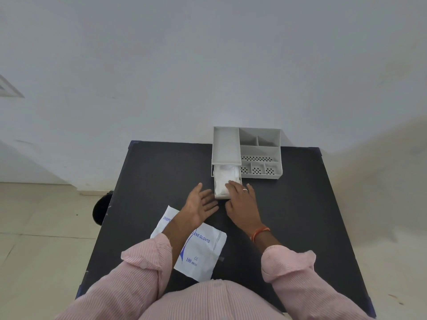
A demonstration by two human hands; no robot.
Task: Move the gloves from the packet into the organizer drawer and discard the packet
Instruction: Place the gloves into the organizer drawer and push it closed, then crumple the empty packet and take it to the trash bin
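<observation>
The gloves (225,183) lie in the pulled-out drawer (222,197); the right hand (240,199) presses them flat with spread fingers, the left hand (201,204) hovers open, and the packet (198,255) waits nearby for discarding

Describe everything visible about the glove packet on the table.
The packet is a flat white pouch, plastic or paper by its look, printed in blue: "GLOVES", "100" and a CE mark are readable. It lies slack on the black table, tilted, near the front edge. The left forearm crosses over its upper part; neither hand holds it.
</observation>
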